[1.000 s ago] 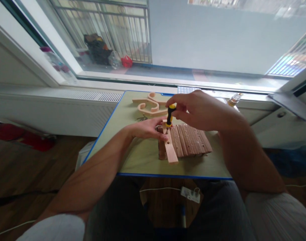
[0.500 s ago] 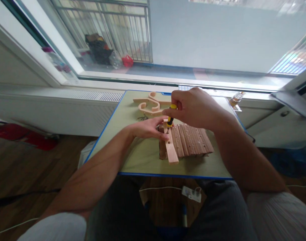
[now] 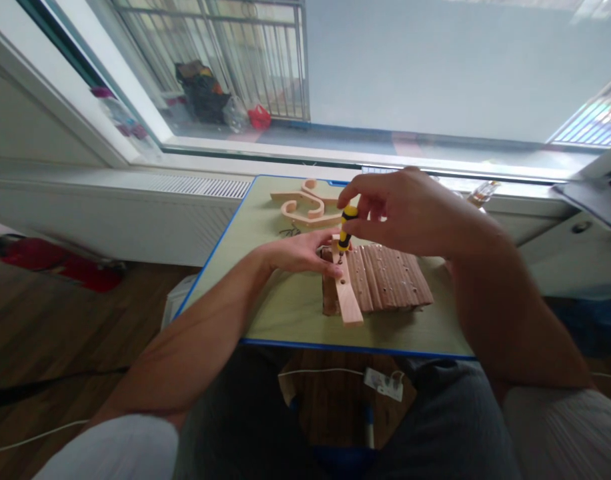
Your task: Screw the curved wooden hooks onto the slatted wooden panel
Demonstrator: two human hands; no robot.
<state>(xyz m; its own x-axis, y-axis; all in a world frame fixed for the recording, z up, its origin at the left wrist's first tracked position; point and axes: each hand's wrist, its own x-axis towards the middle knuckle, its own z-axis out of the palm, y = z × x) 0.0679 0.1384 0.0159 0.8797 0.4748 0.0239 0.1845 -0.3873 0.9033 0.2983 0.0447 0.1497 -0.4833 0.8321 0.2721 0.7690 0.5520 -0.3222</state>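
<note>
My right hand (image 3: 408, 210) grips the handle of a small yellow-and-black screwdriver (image 3: 344, 239) between thumb and fingers. The screwdriver stands nearly upright, its tip at a hole in a pale wooden strip (image 3: 350, 308). Around the upper part of that strip, the fingers and thumb of my left hand (image 3: 301, 252) are closed, pressing it on a ridged brown corrugated cardboard block (image 3: 388, 277). Another hole shows in the strip just below my left thumb. Whether a screw sits under the tip is too small to tell.
Curved wooden pieces (image 3: 315, 212) lie at the back of the blue-edged table (image 3: 275, 320). Beside them is a little pile of dark screws (image 3: 289, 231). A window and radiator (image 3: 185, 213) stand behind. A power strip (image 3: 384, 385) lies below the table.
My right fingers have shifted on the screwdriver handle, with the hand turned and its grip looser. My left hand still holds the wooden strip in place. The view has moved slightly.
</note>
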